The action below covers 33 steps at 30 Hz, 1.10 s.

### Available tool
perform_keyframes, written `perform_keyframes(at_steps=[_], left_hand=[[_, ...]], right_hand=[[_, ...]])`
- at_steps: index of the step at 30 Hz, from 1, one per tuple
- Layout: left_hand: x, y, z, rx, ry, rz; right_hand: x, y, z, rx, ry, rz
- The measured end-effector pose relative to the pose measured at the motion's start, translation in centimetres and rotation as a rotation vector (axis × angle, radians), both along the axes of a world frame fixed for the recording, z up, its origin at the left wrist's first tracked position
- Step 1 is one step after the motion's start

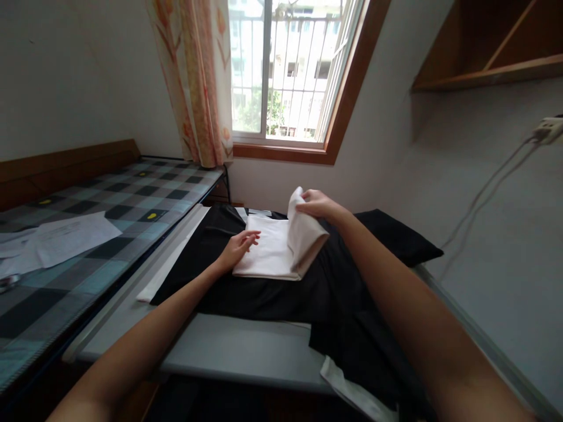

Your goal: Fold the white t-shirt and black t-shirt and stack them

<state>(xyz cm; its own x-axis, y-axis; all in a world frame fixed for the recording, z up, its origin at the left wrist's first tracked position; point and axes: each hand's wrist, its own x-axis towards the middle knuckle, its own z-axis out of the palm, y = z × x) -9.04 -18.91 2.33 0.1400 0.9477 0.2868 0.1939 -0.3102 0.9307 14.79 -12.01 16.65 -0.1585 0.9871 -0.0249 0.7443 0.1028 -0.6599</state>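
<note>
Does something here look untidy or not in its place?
Nothing looks spilled or damaged. Slightly untidy: a pale strip hangs over the front edge of the table, and loose papers lie askew on the checked mattress. The white cloth is partly raised because the right hand holds it.

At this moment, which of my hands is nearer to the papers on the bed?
Left. The left hand is at the left edge of the white cloth, right of the papers. The right hand is farther right, holding the cloth's raised part.

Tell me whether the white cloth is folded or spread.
The white cloth is partly folded: its left part lies flat on the black cloth, while the right hand holds the right part raised.
</note>
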Motion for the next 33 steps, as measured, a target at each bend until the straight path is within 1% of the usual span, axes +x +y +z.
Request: perform_keyframes(at_steps=[1,2,3,4,5,7,8,9,11,13,15,17,18,23,25,28,30,31,33], left_hand=[[0.0,0.1,0.2,-0.12,-0.17,-0.038],[-0.1,0.3,0.3,-0.237,-0.321,-0.069],[-0.2,0.5,0.3,-0.343,-0.439,-0.089],[-0.4,0.8,0.2,-0.429,-0.519,-0.092],[-0.5,1.0,0.0,-0.493,-0.558,-0.079],[-0.7,1.4,-0.4,-0.553,-0.545,-0.017],[-0.8,1.5,-0.5,-0.555,-0.507,0.023],[-0.8,1.5,-0.7,-0.54,-0.463,0.064],[-0.6,1.3,-0.8,-0.481,-0.379,0.124],[-0.3,0.9,-0.8,-0.382,-0.316,0.14],[0.0,0.6,-0.8,-0.25,-0.246,0.117],[0.0,0.5,-0.9,-0.151,-0.131,0.109],[0.0,0.6,-0.9,-0.135,-0.06,0.116],[-0.7,0.9,-0.7,-0.183,0.262,0.171],[-0.9,0.5,-0.3,-0.16,0.423,0.199],[-0.7,-0.5,0.2,-0.01,0.658,0.305],[-0.5,-1.0,0.5,0.134,0.738,0.378],[-0.4,-1.1,0.5,0.198,0.764,0.392],[-0.4,-1.1,0.4,0.283,0.808,0.34]], right_hand=[[-1.8,-0.2,-0.2,-0.009,0.051,0.093],[-3.3,-0.5,-0.9,-0.05,0.104,0.214],[-4.5,-0.8,-1.9,-0.071,0.136,0.315],[-5.3,-1.1,-3.1,-0.039,0.143,0.391],[-5.7,-1.3,-4.6,0.032,0.127,0.442],[-5.3,-1.8,-7.8,0.18,0.098,0.474],[-4.8,-2.0,-9.3,0.253,0.08,0.454],[-4.2,-2.1,-10.8,0.332,0.061,0.404],[-2.9,-2.3,-13.2,0.434,0.006,0.249],[-2.1,-2.4,-15.0,0.448,-0.047,0.115],[-1.7,-2.4,-16.2,0.401,-0.091,0.07],[-1.8,-2.5,-16.9,0.357,-0.125,0.087],[-1.8,-2.5,-17.0,0.345,-0.137,0.102],[-1.8,-2.5,-17.0,0.335,-0.118,0.135],[-1.7,-2.5,-16.9,0.328,-0.092,0.161],[-1.8,-2.7,-16.7,0.303,-0.088,0.21],[-1.9,-2.8,-16.4,0.306,-0.114,0.237],[-2.0,-2.9,-16.3,0.315,-0.127,0.251],[-2.1,-3.1,-16.1,0.334,-0.15,0.284]])
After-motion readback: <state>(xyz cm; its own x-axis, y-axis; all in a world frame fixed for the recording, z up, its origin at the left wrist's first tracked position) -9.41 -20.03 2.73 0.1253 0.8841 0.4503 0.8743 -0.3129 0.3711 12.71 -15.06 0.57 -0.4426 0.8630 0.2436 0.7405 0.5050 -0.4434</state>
